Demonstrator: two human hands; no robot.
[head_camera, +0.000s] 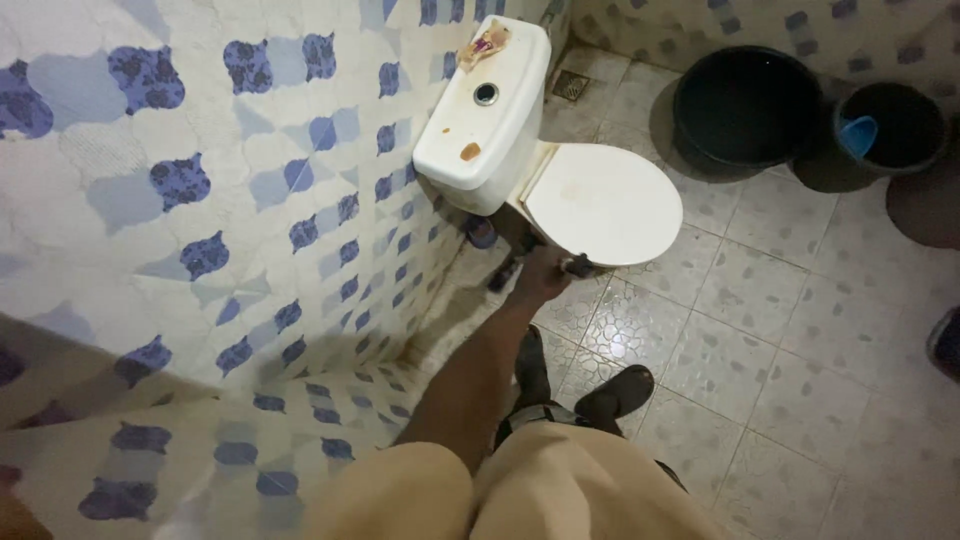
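Observation:
My left hand (543, 276) reaches down to the tiled floor at the foot of a white toilet (600, 205) whose lid is closed. The fingers are curled around a dark, elongated object (505, 272); its ends stick out on both sides of the hand, and I cannot tell what it is. My bare forearm runs down from the hand toward my tan shorts. My feet, in dark sandals (615, 393), stand just behind the hand. My right hand is out of view.
The toilet tank (485, 125) has stains and a soap scrap on its lid. A patterned blue-and-white tiled wall (200, 180) is close on the left. Two black buckets (745, 105) stand at the back right, one holding a blue scoop (858, 135). A floor drain (571, 85) lies behind the tank.

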